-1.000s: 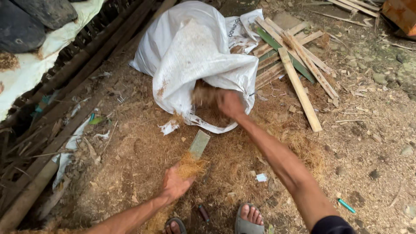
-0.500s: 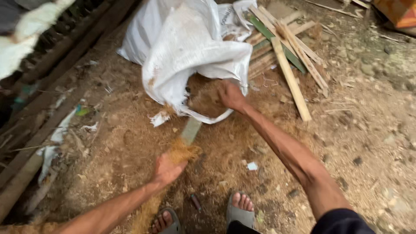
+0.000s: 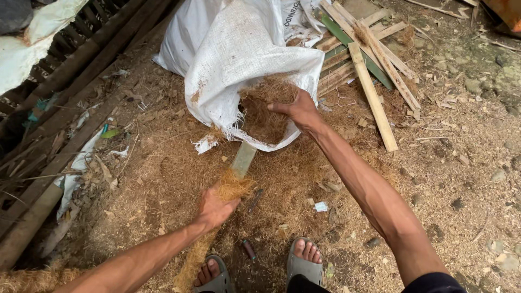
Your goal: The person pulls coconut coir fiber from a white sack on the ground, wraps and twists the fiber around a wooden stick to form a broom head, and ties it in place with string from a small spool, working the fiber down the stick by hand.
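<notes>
White sack (image 3: 239, 65), upper centre: right hand (image 3: 298, 111) at its mouth, fingers curled over brown fibre (image 3: 266, 108). Left hand (image 3: 214, 209), lower centre, fingers closed around a fibre tuft (image 3: 233, 189).

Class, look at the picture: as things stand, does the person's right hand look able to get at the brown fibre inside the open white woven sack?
Probably yes. The right hand is already at the mouth of the white woven sack, which gapes open toward it, and the brown fibre lies exposed there with nothing between them.

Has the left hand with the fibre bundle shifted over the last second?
Barely. The left hand still grips the fibre bundle just below the green slat, short of the white sack.
</notes>
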`<state>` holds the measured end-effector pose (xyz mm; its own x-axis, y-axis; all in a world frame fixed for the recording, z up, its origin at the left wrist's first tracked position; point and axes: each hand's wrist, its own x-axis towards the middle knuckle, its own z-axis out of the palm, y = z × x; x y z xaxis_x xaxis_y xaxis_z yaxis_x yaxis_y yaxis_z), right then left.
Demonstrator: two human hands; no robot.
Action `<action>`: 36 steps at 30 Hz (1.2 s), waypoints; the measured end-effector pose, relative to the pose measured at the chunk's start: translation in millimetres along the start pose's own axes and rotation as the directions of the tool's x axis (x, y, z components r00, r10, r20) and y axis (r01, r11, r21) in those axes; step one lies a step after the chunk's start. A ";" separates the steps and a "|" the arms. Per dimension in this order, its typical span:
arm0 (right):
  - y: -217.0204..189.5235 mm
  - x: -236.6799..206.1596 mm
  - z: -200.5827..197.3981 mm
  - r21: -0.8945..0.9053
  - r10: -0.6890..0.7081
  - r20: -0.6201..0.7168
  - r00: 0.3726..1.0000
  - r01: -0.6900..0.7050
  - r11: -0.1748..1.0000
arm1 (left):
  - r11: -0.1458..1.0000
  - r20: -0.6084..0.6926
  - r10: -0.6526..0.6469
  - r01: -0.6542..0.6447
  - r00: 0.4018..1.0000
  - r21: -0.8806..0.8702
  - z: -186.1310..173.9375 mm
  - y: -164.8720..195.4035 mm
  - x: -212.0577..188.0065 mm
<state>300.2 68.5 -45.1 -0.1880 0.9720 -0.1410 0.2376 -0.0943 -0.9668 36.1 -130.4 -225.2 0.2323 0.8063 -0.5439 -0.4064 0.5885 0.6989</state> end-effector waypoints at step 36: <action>75.6 -71.0 72.2 0.046 0.126 0.497 0.858 -0.171 0.984 | 0.956 0.239 0.149 -0.201 0.960 0.213 43.9 28.9 -15.0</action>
<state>262.7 -23.1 -123.6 -0.6056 0.7153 -0.3488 0.2222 -0.2690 -0.9372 59.6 -123.0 -176.5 0.3736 0.8752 -0.3073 -0.2475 0.4133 0.8763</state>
